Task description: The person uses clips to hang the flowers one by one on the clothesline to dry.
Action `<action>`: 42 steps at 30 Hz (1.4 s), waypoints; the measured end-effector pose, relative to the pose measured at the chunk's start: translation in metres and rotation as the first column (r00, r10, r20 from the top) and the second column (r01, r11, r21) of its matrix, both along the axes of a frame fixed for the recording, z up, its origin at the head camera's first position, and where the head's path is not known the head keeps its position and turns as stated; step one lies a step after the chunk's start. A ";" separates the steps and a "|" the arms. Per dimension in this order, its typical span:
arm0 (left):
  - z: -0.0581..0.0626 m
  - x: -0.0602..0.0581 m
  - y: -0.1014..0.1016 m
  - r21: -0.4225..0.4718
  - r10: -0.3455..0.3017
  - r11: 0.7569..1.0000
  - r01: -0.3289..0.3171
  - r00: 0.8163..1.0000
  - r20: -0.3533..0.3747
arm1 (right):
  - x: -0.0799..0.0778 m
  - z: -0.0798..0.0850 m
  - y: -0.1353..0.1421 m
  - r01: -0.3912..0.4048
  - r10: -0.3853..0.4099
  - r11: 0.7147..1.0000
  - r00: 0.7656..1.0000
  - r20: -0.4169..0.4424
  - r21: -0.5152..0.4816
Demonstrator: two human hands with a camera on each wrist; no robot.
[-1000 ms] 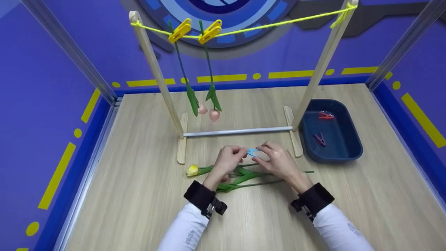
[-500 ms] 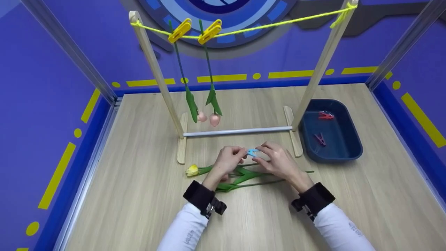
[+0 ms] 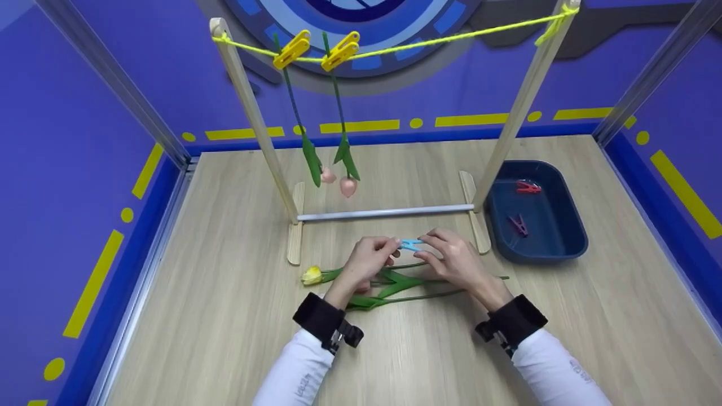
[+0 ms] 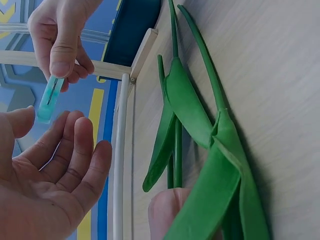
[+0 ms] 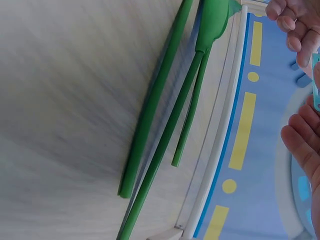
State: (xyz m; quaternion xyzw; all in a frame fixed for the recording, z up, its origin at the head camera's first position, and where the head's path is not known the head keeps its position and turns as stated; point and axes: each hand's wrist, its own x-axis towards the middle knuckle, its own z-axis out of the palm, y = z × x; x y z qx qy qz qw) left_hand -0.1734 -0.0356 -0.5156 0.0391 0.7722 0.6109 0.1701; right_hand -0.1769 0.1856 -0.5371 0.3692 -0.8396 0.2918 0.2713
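Observation:
My right hand pinches a light-blue clothespin by its handle end, thumb and finger on opposite sides. Close to the clothespin's other end is my left hand, its thumb almost at the clip and its other fingers spread loosely apart from it in the left wrist view. Whether the left thumb touches cannot be told. Below both hands, several artificial tulips lie on the table, with a yellow tulip head at the left and green leaves in the middle. A pink head is partly hidden by leaves.
A wooden rack holds a yellow-green string. Two yellow clothespins clip pink tulips there, heads down. A silver bar joins the rack's feet. A dark-blue bin holds a red clothespin and a purple clothespin.
The right hand and the light-blue clothespin have shifted slightly right, and its handles look closer together. The hanging tulips sway a little.

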 end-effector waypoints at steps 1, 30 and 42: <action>0.000 0.000 -0.001 -0.002 -0.003 1.000 0.003 1.000 -0.009 | 0.000 0.000 0.001 0.001 -0.001 1.000 1.000 -0.008 -0.004; 0.003 -0.017 -0.040 -0.541 -0.334 0.824 0.166 0.915 -0.227 | -0.004 0.005 0.029 0.135 -0.138 0.989 0.989 -0.052 -0.069; -0.012 -0.020 -0.052 -0.702 -0.412 0.683 0.203 0.900 -0.140 | -0.003 0.003 0.029 0.134 -0.137 0.989 0.989 -0.051 -0.065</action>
